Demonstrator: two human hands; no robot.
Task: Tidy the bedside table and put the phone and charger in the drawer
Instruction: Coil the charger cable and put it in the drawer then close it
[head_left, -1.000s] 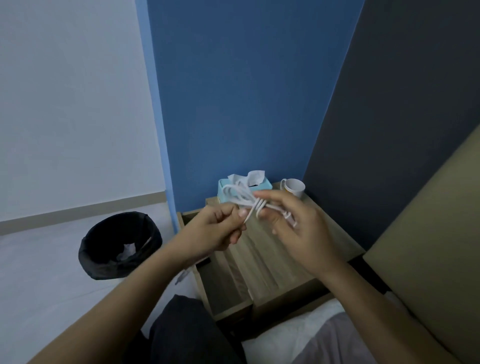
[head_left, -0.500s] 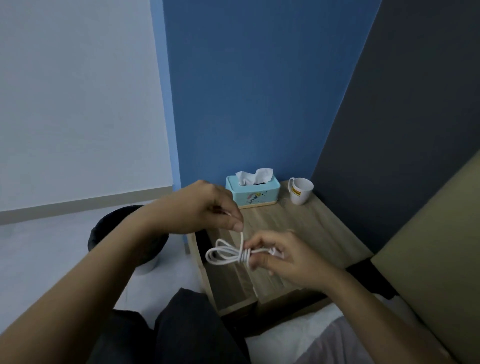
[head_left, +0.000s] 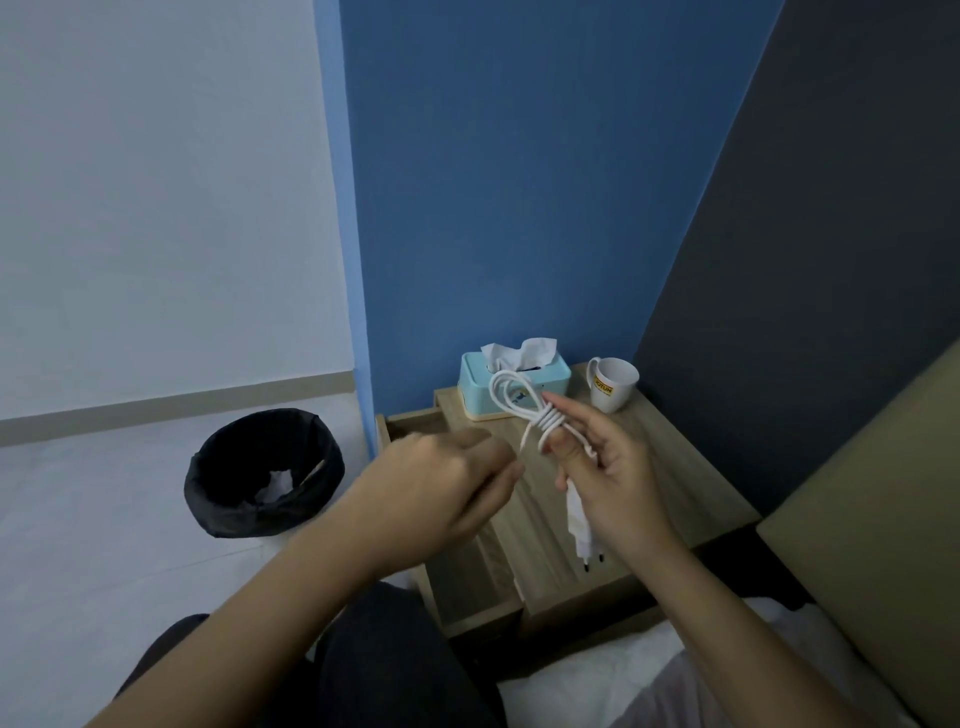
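My right hand (head_left: 608, 478) holds the white charger over the wooden bedside table (head_left: 670, 488). Its cable (head_left: 511, 400) is coiled into loops and wound round at the fingers, and the plug adapter (head_left: 582, 525) hangs below my palm. My left hand (head_left: 441, 488) is closed just left of the coil, pinching the loose cable end. The table's drawer (head_left: 467, 571) stands pulled open on the left, partly hidden under my left hand. No phone is in sight.
A teal tissue box (head_left: 519, 384) and a white mug (head_left: 613, 384) stand at the back of the table against the blue wall. A black-lined bin (head_left: 265, 473) sits on the floor to the left. A tan headboard (head_left: 883, 519) rises at the right.
The coiled cable has risen in my right hand from low over the drawer to in front of the tissue box. My left hand has dropped to beside the coil, and the adapter now dangles.
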